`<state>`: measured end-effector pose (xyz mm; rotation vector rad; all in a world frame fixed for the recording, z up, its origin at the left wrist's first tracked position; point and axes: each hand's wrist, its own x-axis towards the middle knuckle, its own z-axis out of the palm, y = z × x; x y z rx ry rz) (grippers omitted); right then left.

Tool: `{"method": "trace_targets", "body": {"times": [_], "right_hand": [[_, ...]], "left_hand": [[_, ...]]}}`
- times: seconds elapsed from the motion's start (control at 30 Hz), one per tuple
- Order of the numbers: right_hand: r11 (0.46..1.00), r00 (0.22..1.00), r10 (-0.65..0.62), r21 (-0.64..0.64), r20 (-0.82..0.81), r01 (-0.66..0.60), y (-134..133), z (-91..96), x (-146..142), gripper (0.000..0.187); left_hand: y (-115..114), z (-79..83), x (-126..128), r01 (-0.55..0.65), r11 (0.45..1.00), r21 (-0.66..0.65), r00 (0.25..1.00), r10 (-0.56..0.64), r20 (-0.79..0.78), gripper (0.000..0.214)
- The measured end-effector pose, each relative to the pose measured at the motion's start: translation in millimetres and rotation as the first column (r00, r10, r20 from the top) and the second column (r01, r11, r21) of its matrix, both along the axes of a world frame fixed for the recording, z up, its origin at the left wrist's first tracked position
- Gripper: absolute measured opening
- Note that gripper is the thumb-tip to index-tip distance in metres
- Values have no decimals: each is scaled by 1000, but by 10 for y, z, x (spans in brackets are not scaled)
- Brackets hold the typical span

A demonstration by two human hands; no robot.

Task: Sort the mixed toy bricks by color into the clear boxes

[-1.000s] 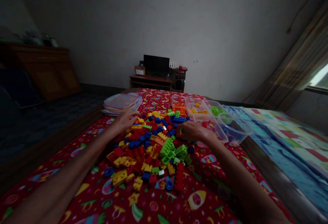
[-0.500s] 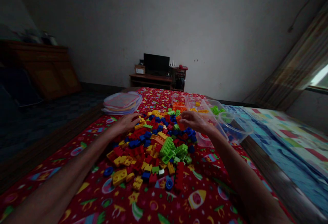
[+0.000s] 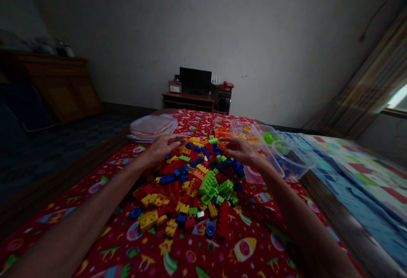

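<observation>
A heap of red, blue, yellow, green and orange plastic building bricks lies on a red patterned cloth. My left hand rests at the heap's far left edge, fingers curled over yellow bricks. My right hand hovers over the heap's far right side, fingers pinched on a small orange brick. Just beyond it stand clear plastic tubs holding orange, yellow and green bricks.
A stack of clear lids sits at the far left of the cloth. A round clear tub stands at the right edge. A low cabinet with a dark screen stands by the wall; a patterned mat lies to the right.
My right hand has lifted from the heap's right side with an orange brick and moved farther away, toward the tubs. My left hand has slid slightly to the right along the far edge.
</observation>
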<state>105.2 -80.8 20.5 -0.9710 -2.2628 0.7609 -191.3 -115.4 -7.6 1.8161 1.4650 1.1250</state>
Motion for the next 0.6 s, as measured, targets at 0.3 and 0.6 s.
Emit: {"method": "trace_targets", "body": {"times": [0.3, 0.6], "right_hand": [[991, 983, -32, -130, -183, 8, 9, 23, -13, 32], [988, 944, -107, -141, -312, 65, 77, 12, 132, 30]], "left_hand": [[105, -146, -306, -161, 986, 36, 780, 149, -607, 42], [115, -151, -337, -145, 989, -4, 739, 105, -666, 44]]}}
